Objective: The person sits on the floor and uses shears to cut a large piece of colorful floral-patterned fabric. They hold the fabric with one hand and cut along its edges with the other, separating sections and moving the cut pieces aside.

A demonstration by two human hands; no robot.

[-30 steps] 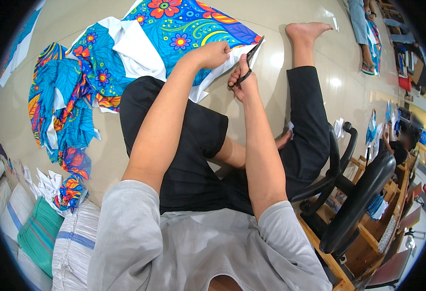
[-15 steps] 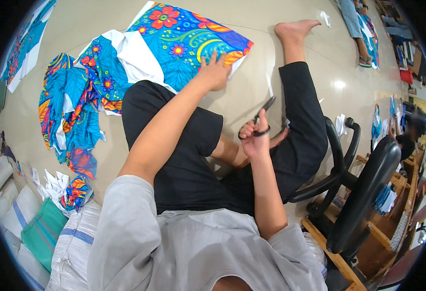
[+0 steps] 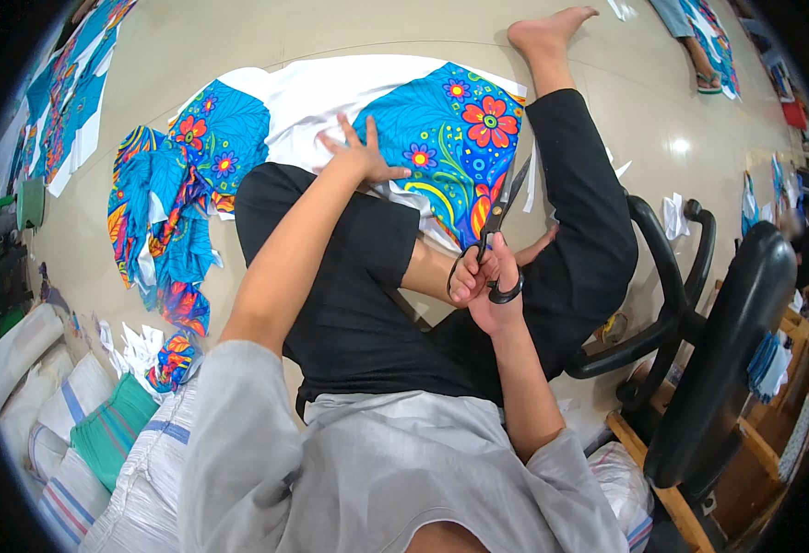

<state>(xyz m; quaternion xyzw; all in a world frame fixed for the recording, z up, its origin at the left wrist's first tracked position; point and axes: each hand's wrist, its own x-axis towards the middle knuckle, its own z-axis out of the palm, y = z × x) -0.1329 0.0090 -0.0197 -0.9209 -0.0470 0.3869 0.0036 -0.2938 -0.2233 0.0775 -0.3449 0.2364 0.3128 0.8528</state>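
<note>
A printed fabric piece (image 3: 441,152), blue with red flowers and a white border, lies on the floor in front of my legs. My left hand (image 3: 362,158) rests on it with the fingers spread, over the line where white meets blue. In my right hand (image 3: 487,284) is a pair of black-handled scissors (image 3: 499,217), my fingers through the loops. Their blades stand slightly apart at the right edge of the fabric, pointing away from me. A crumpled heap of the same printed cloth (image 3: 160,212) lies on the left.
A black chair armrest and frame (image 3: 667,318) stand close on my right. White woven sacks (image 3: 141,470) and a green one (image 3: 114,429) are piled at lower left. White scraps (image 3: 674,217) lie on the floor. Another person's foot (image 3: 707,83) shows at upper right.
The fabric piece has turned and shifted, showing more of its white part. My left hand has moved left and lies on it. The scissors have opened and now reach the fabric's edge.
</note>
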